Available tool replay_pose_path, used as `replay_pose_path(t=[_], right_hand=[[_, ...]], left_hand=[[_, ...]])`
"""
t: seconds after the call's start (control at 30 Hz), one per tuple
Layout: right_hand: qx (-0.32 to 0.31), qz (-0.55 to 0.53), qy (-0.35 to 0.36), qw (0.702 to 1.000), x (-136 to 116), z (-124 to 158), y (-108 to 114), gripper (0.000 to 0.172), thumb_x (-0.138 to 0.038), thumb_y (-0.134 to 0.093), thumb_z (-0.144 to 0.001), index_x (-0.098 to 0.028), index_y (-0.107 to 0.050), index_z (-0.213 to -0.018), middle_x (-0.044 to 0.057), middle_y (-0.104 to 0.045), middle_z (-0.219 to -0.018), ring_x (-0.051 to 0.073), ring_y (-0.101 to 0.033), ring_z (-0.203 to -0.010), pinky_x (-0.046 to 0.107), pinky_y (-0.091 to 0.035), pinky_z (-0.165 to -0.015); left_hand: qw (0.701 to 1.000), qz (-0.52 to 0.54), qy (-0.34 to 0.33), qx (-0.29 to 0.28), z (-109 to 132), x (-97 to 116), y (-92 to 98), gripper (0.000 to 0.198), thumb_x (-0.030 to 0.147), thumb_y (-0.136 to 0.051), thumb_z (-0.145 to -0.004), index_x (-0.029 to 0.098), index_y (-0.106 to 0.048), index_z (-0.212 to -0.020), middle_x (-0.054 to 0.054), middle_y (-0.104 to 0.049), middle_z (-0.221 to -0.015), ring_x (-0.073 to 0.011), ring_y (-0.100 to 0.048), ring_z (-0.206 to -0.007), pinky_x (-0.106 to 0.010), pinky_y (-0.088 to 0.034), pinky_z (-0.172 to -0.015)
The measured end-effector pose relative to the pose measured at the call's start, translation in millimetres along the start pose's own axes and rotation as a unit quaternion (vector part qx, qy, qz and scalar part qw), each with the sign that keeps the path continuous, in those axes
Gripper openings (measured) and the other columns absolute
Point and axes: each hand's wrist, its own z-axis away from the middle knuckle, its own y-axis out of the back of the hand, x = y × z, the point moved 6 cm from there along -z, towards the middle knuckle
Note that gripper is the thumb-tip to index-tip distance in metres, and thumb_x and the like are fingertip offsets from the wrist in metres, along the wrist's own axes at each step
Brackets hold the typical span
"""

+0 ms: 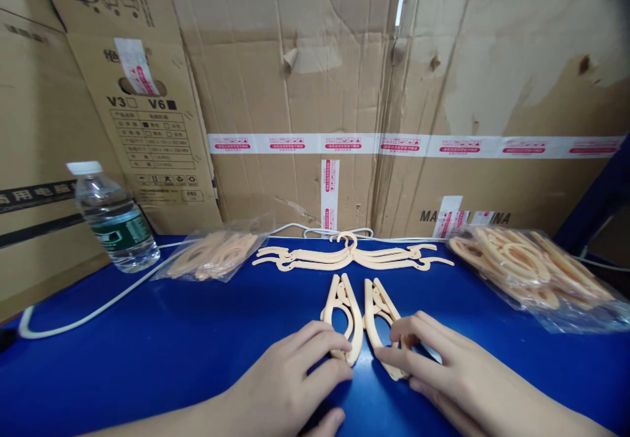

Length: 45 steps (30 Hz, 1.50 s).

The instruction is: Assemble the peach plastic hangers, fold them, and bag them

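Note:
Two folded cream plastic travel hangers lie side by side on the blue tabletop. My left hand (pixel 295 371) rests its fingertips on the lower end of the left folded hanger (pixel 357 332); its thumb is held apart, nearer me. The right folded hanger (pixel 369 319) has my right hand (pixel 438 365) on its lower right side, fingers bent over the arm and partly hiding it. Just beyond them lie unfolded hangers (pixel 315 256), overlapping, with their arms spread and hooks pointing away from me.
Clear bags of folded hangers lie at the left (pixel 216 253) and right (pixel 531 266). A water bottle (pixel 115 220) stands far left. A white cable (pixel 93 315) runs across the blue table (pixel 172 358). Cardboard (pixel 295 187) walls off the back.

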Motion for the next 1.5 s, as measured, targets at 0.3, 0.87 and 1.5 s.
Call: replay_pose_path(t=[0.3, 0.87, 1.5], right_hand=[[0.01, -0.035, 0.008, 0.999, 4, -1, -1, 0.056, -0.008, -0.043, -0.089, -0.028, -0.05, -0.142, 0.012, -0.062, -0.121, 0.025, -0.061, -0.103, 0.036, -0.056, -0.083], [-0.032, -0.048, -0.038, 0.998, 8, -1, -6, 0.053, -0.017, -0.044, -0.096, -0.03, -0.042, -0.147, 0.012, -0.057, -0.126, 0.025, -0.058, -0.111, 0.041, -0.055, -0.093], [0.025, -0.006, 0.004, 1.0, 1, -1, 3, 0.047, -0.017, -0.051, -0.092, -0.027, -0.054, -0.138, 0.012, -0.063, -0.125, 0.026, -0.063, -0.111, 0.036, -0.057, -0.089]], left_hand=[[0.998, -0.001, 0.035, -0.045, -6, 8, 11.7, 0.037, 0.016, -0.058, -0.084, 0.018, -0.057, -0.12, -0.014, -0.064, -0.118, -0.0282, -0.057, -0.111, -0.04, -0.052, -0.096], [0.999, 0.035, 0.002, -0.012, -1, -1, 9.0, 0.037, 0.018, -0.054, -0.085, 0.019, -0.055, -0.122, -0.012, -0.064, -0.114, -0.0263, -0.057, -0.106, -0.037, -0.053, -0.091], [1.0, 0.015, 0.0, 0.012, -4, 2, 13.0, 0.034, 0.015, -0.052, -0.085, 0.02, -0.056, -0.119, -0.012, -0.065, -0.114, -0.0256, -0.058, -0.106, -0.038, -0.052, -0.093]])
